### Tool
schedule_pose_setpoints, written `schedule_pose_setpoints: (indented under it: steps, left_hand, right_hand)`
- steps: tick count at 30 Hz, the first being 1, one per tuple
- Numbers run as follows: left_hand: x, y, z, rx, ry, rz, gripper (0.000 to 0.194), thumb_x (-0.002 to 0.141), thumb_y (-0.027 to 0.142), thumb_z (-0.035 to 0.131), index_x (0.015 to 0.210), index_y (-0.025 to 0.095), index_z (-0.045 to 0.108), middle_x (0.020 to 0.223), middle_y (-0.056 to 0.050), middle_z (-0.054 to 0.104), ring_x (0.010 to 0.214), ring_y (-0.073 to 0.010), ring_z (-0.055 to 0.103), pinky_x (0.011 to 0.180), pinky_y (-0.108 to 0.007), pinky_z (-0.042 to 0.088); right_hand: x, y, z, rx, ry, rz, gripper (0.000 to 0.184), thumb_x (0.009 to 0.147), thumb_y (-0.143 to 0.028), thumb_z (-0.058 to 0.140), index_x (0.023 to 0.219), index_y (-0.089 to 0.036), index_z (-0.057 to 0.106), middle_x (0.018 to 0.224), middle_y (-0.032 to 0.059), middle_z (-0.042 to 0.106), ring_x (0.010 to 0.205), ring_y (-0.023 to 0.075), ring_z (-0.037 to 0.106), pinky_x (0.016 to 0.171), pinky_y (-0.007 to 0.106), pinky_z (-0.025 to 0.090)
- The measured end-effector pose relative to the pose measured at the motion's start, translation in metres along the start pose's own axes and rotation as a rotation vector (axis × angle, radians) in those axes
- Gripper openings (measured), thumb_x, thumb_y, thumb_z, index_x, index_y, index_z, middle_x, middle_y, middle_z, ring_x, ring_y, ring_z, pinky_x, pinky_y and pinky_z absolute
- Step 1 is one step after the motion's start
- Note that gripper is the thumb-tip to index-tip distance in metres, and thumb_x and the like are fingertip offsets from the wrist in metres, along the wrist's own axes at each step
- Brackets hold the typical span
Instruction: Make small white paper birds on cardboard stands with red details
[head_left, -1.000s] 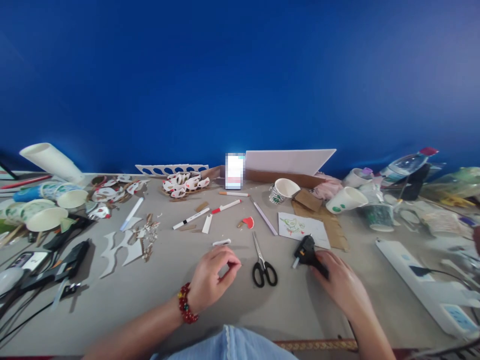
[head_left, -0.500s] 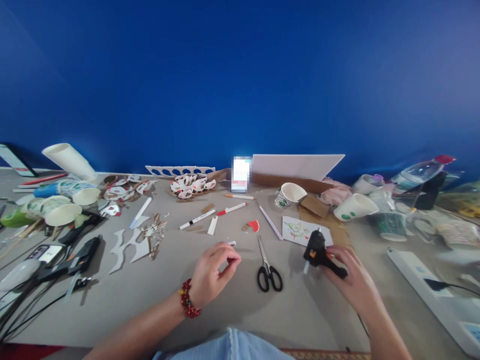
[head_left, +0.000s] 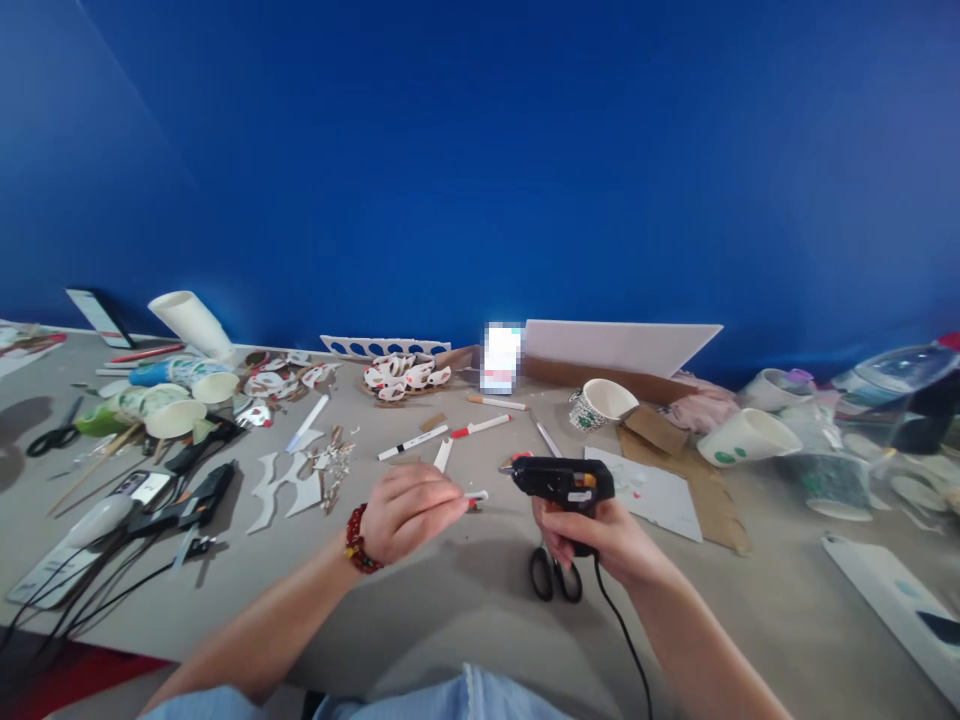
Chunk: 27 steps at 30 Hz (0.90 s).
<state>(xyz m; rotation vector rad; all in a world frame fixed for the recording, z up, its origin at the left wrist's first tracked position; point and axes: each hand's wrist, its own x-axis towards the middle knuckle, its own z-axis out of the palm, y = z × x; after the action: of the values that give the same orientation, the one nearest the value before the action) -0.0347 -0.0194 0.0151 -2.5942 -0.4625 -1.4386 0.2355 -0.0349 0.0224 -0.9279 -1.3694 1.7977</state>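
Note:
In my right hand (head_left: pixel 600 535) is a black hot glue gun (head_left: pixel 559 482), gripped by its handle with the nozzle pointing left. Its cord hangs down toward my lap. My left hand (head_left: pixel 412 512), with a red bead bracelet (head_left: pixel 358 540) on the wrist, is closed with the fingertips pressed together. A small white and red bit (head_left: pixel 475 501) shows at those fingertips; whether it is held or lies behind them I cannot tell. Under the right hand lie black-handled scissors (head_left: pixel 555 578), their blades mostly hidden.
Markers (head_left: pixel 481 426) and white cutout scraps (head_left: pixel 289 488) lie mid-table. Painted white pieces (head_left: pixel 405 377) are piled at the back. A paper cup (head_left: pixel 604 402) stands near cardboard (head_left: pixel 712 500). Another glue gun (head_left: pixel 199 500) lies left among cables. A power strip (head_left: pixel 892 590) is at right.
My right hand has brought the glue gun from the drawing paper leftward over the scissors, turned its nozzle left and taken its handle. My left hand stays near the middle, fingers now flatter. The view has shifted.

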Motion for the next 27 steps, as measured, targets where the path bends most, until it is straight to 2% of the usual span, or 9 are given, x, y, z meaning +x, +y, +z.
schedule_pose_setpoints:
  steps: [4, 10, 14, 18, 27]
  left_hand:
    - [0.011, -0.002, -0.01, 0.058, -0.012, 0.084, 0.015, 0.091, 0.011, 0.051, 0.099, 0.014, 0.064, 0.083, -0.006, 0.074, 0.081, -0.0169, 0.071, 0.078, -0.031, 0.061]
    - [0.018, -0.005, -0.007, 0.057, -0.04, 0.135, 0.012, 0.09, 0.012, 0.054, 0.088, 0.02, 0.063, 0.081, -0.002, 0.075, 0.079, -0.0145, 0.072, 0.079, -0.029, 0.061]
    - [0.022, -0.007, -0.003, 0.116, 0.007, 0.208, 0.01, 0.085, 0.011, 0.062, 0.079, 0.019, 0.062, 0.075, 0.0, 0.073, 0.072, -0.0132, 0.071, 0.075, -0.027, 0.061]
    - [0.017, -0.007, -0.001, 0.156, 0.021, 0.204, 0.012, 0.08, 0.012, 0.067, 0.075, 0.021, 0.062, 0.075, 0.003, 0.071, 0.07, -0.0123, 0.07, 0.076, -0.028, 0.061]
    - [0.012, -0.005, 0.002, 0.144, 0.026, 0.17, 0.014, 0.076, 0.011, 0.072, 0.077, 0.023, 0.065, 0.075, 0.003, 0.069, 0.069, -0.0115, 0.067, 0.072, -0.027, 0.061]
  right_hand:
    - [0.003, -0.011, -0.006, -0.131, -0.106, 0.03, 0.028, 0.08, -0.038, 0.071, 0.071, -0.013, 0.061, 0.055, 0.0002, 0.057, 0.048, 0.0106, 0.053, 0.048, 0.024, 0.043]
    - [-0.001, -0.025, -0.018, -0.265, -0.097, 0.122, 0.028, 0.079, -0.038, 0.072, 0.079, -0.011, 0.065, 0.058, 0.0005, 0.06, 0.05, 0.0109, 0.057, 0.051, 0.023, 0.048]
    - [0.0, -0.028, -0.023, -0.329, -0.078, 0.117, 0.032, 0.075, -0.04, 0.076, 0.09, -0.012, 0.067, 0.067, 0.0017, 0.064, 0.054, 0.0124, 0.059, 0.051, 0.023, 0.051]
    - [0.001, -0.027, -0.028, -0.39, -0.071, 0.127, 0.036, 0.074, -0.04, 0.075, 0.098, -0.015, 0.069, 0.069, 0.0016, 0.065, 0.053, 0.0127, 0.058, 0.048, 0.023, 0.052]
    - [0.001, -0.028, -0.021, -0.589, -0.036, -0.039, 0.021, 0.076, -0.029, 0.069, 0.094, -0.018, 0.071, 0.064, -0.0005, 0.064, 0.047, 0.0099, 0.052, 0.045, 0.02, 0.045]
